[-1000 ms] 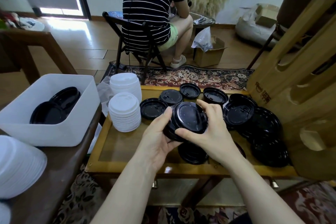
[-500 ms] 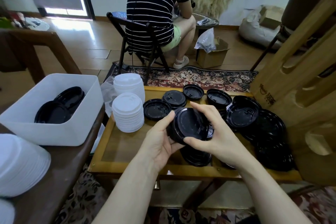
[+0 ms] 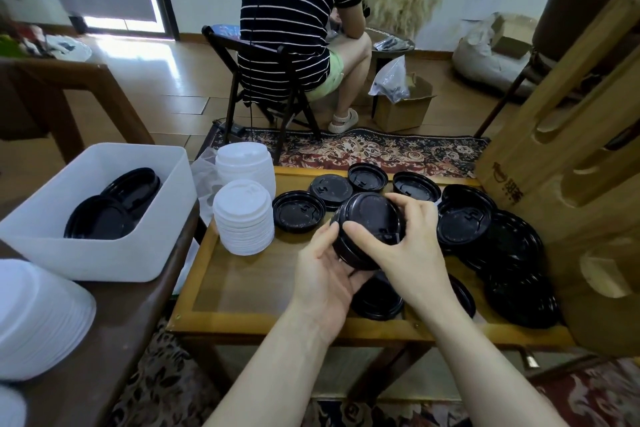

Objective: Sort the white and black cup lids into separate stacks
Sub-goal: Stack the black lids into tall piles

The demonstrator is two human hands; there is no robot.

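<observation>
Several black lids, nested in one small stack, sit between both hands above the low wooden table. The left hand cups the stack from below with curled fingers, and the right hand pinches its top lid with thumb and fingers. Loose black lids lie just right of the hands. Two white lid stacks stand left of them. Further left is a white bin with black lids inside.

Black lids glossy, prob. plastic; table varnished wood.
</observation>
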